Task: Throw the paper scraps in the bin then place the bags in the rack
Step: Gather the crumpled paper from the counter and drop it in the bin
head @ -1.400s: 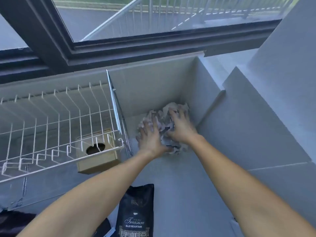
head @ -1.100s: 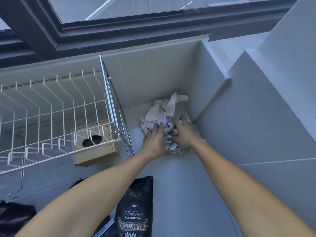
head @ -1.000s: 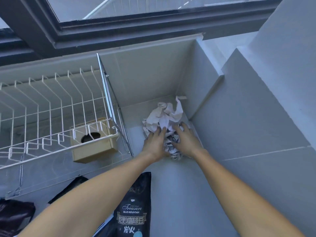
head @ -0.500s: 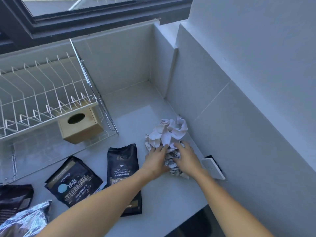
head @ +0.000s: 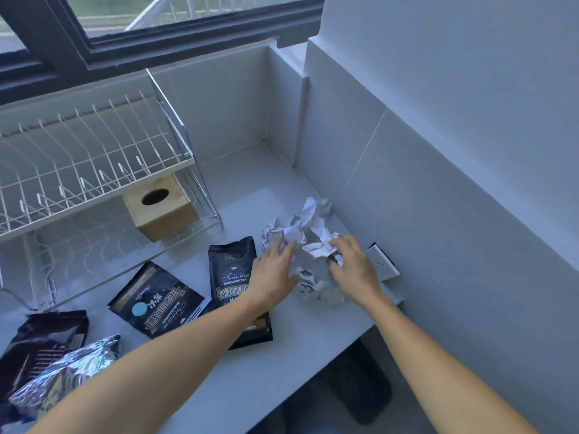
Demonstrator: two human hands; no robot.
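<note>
A loose pile of crumpled white paper scraps [head: 302,228] lies on the grey counter by the right wall. My left hand [head: 272,270] rests flat against the pile's left side, fingers stretched out. My right hand [head: 354,267] curls its fingers around scraps on the pile's right side. More scraps [head: 310,286] lie between my wrists. Two black coffee bags [head: 233,274] [head: 159,300] lie flat left of my left hand. A dark bag [head: 40,336] and a silver foil bag [head: 62,375] sit at the lower left. The white wire rack [head: 87,164] stands at the left.
A wooden tissue box [head: 161,208] sits under the rack's right end. A white wall socket [head: 380,261] juts out just right of my right hand. Tiled walls close off the back and right. Below the counter's front edge is a dark shape [head: 360,386].
Both hands have dragged the paper pile from the far corner toward the counter's near edge. My hands are now further apart and the pile is looser. The bags have come into view.
</note>
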